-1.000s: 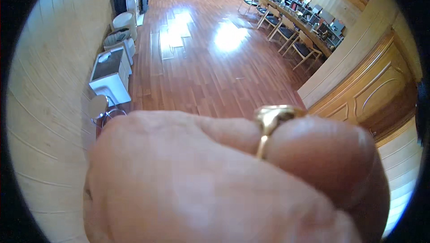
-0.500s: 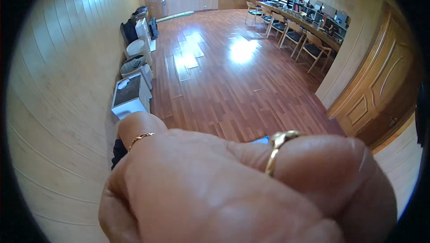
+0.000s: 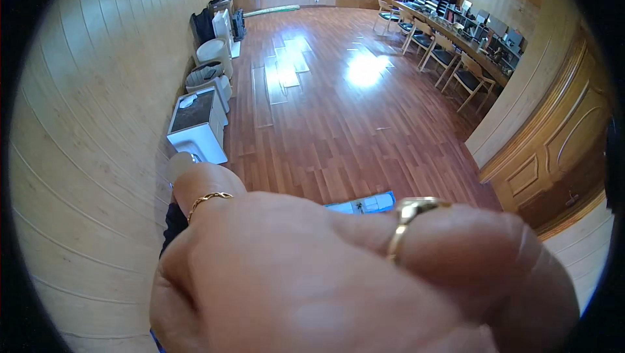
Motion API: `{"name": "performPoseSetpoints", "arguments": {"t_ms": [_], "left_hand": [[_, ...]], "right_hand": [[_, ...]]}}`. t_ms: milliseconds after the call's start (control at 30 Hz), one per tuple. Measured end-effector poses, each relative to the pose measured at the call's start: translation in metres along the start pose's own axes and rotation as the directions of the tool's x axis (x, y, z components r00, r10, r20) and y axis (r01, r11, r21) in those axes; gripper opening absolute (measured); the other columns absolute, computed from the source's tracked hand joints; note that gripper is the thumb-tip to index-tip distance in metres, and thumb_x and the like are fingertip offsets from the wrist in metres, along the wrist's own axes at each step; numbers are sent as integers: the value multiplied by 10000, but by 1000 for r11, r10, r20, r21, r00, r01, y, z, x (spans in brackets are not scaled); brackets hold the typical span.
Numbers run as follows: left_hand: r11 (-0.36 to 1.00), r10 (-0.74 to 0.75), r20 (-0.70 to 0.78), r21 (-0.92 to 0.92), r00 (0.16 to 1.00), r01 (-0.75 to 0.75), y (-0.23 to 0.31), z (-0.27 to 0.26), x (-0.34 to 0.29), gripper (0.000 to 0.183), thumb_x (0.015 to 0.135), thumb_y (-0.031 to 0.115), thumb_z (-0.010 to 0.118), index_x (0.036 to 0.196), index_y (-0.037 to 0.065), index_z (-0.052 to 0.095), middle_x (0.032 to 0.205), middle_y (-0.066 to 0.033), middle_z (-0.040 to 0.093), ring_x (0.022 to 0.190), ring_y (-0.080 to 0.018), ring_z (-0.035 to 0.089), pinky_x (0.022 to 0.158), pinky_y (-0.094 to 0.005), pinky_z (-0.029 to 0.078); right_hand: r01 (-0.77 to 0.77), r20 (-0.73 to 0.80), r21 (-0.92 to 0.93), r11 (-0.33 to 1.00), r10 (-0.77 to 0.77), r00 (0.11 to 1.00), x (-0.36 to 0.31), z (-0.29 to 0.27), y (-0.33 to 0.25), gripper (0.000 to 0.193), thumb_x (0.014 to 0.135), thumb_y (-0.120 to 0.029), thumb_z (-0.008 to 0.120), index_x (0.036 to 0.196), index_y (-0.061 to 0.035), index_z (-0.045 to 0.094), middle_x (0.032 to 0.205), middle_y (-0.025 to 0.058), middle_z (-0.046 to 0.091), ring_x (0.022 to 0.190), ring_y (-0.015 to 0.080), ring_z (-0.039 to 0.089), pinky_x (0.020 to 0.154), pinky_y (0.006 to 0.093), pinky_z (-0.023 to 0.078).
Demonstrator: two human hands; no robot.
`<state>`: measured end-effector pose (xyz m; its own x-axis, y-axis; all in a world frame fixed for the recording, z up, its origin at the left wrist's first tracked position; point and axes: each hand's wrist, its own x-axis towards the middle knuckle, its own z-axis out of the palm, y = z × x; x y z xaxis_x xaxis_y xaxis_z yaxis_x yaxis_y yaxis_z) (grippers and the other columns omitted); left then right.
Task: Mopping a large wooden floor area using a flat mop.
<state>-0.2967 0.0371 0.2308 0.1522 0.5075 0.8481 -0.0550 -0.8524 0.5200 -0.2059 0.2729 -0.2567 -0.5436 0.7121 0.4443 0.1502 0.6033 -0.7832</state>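
My left hand [image 3: 293, 268], by the way the wrist sits at the left, fills the lower middle, very close to the camera. A thin gold chain bracelet [image 3: 207, 203] circles its wrist. On a bent finger at the right is a gold ring [image 3: 405, 219] with a broad top. The fingertips are out of sight, so whether they hold anything cannot be made out. Just past the hand, a blue and white flat item [image 3: 364, 203] lies on the floor, partly covered by it. My right hand is not in view.
Along the left wall stand a white cabinet [image 3: 202, 133], bins [image 3: 211, 53] and dark bags [image 3: 203, 27]. A long desk [image 3: 469, 43] with several wooden chairs [image 3: 470, 79] lines the right. A wooden door [image 3: 553, 157] is near right; sunlight glares on the wooden floor [image 3: 312, 138].
The view has tipped down slightly and shifted left, so more of the blue and white item and the cabinet shows. My hand stays close to the camera in much the same pose.
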Motion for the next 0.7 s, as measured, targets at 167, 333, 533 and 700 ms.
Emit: {"name": "performPoseSetpoints", "arguments": {"t_ms": [167, 333, 533, 700], "left_hand": [[999, -19, -47, -51, 999, 16, -31, -24, -30, 322, 874, 332, 612, 1113, 120, 568, 1026, -191, 622, 941, -324, 600, 871, -427, 465], [998, -18, -102, -62, 995, 11, -103, 19, 38, 338, 870, 341, 614, 1126, 127, 554, 1022, -193, 618, 933, -325, 599, 866, -430, 464], [753, -189, 94, 652, 978, 83, -87, -57, -42, 520, 840, 351, 643, 1266, 76, 529, 1285, -112, 518, 1169, -311, 477, 983, -444, 313], [380, -521, -16, 891, 853, 249, -152, -42, -123, 609, 756, 477, 710, 1267, 197, 534, 1389, -85, 417, 1290, -313, 365, 1051, -489, 232]], "right_hand": [[67, -68, 54, 996, -63, 996, -3, 16, 44, 199, 802, -193, 707, 770, -68, 555, 841, 140, 634, 857, 307, 644, 737, 364, 519], [-101, 175, 259, 961, 56, 983, 59, 41, 81, 154, 806, -97, 657, 747, -66, 518, 736, 82, 559, 732, 210, 606, 664, 334, 504], [-659, 471, 698, 281, 512, 718, 119, 73, 104, 110, 792, -159, 554, 853, -68, 542, 776, 65, 534, 590, 159, 564, 581, 289, 534], [-668, 414, 578, 468, 538, 735, 143, 59, 81, 216, 763, -270, 534, 665, -79, 511, 564, 40, 444, 471, 155, 517, 443, 276, 464]]}}
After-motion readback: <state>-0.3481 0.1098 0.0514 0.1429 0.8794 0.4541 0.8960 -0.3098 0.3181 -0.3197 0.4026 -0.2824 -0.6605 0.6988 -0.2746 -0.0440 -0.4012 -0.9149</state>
